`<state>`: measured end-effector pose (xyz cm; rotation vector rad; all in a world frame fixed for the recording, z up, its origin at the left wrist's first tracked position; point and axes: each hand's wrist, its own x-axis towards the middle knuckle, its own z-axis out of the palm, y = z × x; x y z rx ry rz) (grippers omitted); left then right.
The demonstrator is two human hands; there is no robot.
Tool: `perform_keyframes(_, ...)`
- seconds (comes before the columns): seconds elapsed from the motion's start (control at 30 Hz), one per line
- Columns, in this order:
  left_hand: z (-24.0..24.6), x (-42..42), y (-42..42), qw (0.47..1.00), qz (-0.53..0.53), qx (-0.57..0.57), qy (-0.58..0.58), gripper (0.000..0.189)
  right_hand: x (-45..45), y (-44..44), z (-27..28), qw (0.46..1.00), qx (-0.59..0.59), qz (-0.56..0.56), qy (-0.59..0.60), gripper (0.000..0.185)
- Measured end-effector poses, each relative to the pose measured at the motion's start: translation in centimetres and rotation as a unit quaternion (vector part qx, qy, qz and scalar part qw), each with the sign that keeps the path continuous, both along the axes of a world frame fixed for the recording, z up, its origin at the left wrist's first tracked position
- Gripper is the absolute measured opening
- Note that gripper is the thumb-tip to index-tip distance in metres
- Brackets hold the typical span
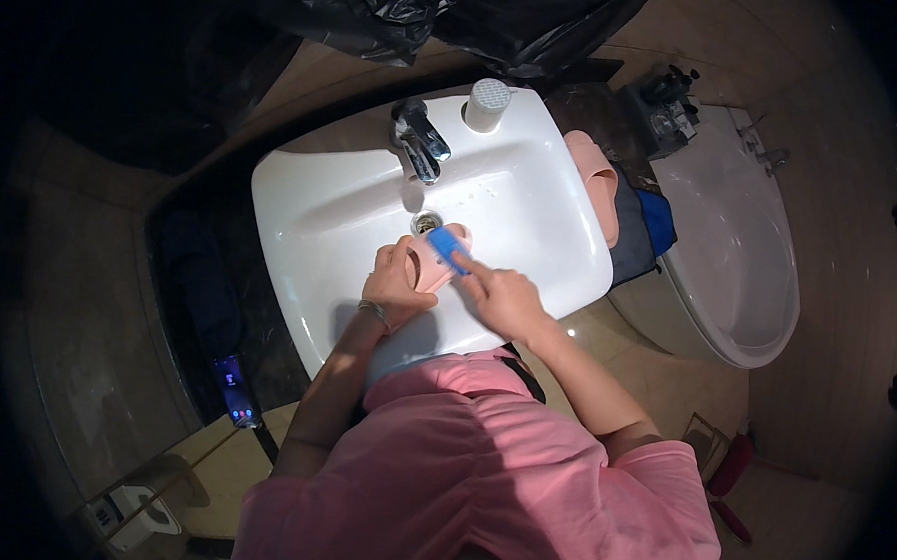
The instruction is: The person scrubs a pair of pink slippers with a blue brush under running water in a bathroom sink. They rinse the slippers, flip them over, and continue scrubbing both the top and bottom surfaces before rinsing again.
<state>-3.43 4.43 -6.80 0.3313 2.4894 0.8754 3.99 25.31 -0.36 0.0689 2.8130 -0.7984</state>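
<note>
Low in the white washbasin (542, 209), my left hand (397, 281) grips a pink slide slipper (427, 279) near its strap. My right hand (504, 297) holds a blue scrub brush (445, 246), with the thumb laid along its back. The brush's bristles are against the slipper's strap, or very close to it. Just above the slipper is the metal drain (426, 223), and the chrome faucet (423, 144) reaches over the basin. My left fingers and palm hide part of the slipper.
A second pink slipper (595, 185) lies on a grey cloth (634, 235) right of the basin. A lidded white cup (488, 105) stands on the basin's back ledge. Further right is a white bathtub (720, 239). A lit phone (235, 392) sits at the lower left.
</note>
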Motion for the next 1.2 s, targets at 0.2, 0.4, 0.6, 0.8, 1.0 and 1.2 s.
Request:
perform_keyframes(0.2, -0.5, 1.1, 0.1, 0.998, -0.023, -0.035, 0.048, 0.114, -0.9, 2.0, -0.2, 0.999, 0.03, -0.022, -0.019, 0.042)
perform_keyframes(0.4, -1.2, 1.6, 0.3, 0.996, -0.013, -0.016, 0.085, 0.126, -0.1, 0.1, -0.4, 0.999, 0.004, 0.015, -0.031, 0.042)
perform_keyframes(0.6, -1.3, 2.1, 0.1, 0.989, -0.025, -0.032, 0.142, 0.119, -2.4, 1.4, 0.2, 0.994, 0.011, -0.017, -0.11, 0.043)
perform_keyframes(0.8, -1.4, 2.2, 0.5, 0.987, -0.023, -0.027, 0.157, 0.112, -2.0, -0.6, -0.1, 0.993, -0.016, 0.005, -0.115, 0.044)
perform_keyframes(1.0, -1.7, 2.2, 0.3, 0.986, -0.021, -0.048, 0.156, 0.108, -3.5, 0.1, -0.5, 0.99, 0.025, -0.022, -0.138, 0.044)
perform_keyframes(1.2, -1.2, 2.1, 0.8, 0.988, -0.023, -0.062, 0.138, 0.108, -3.0, -0.6, -1.0, 0.993, 0.022, 0.002, -0.116, 0.044)
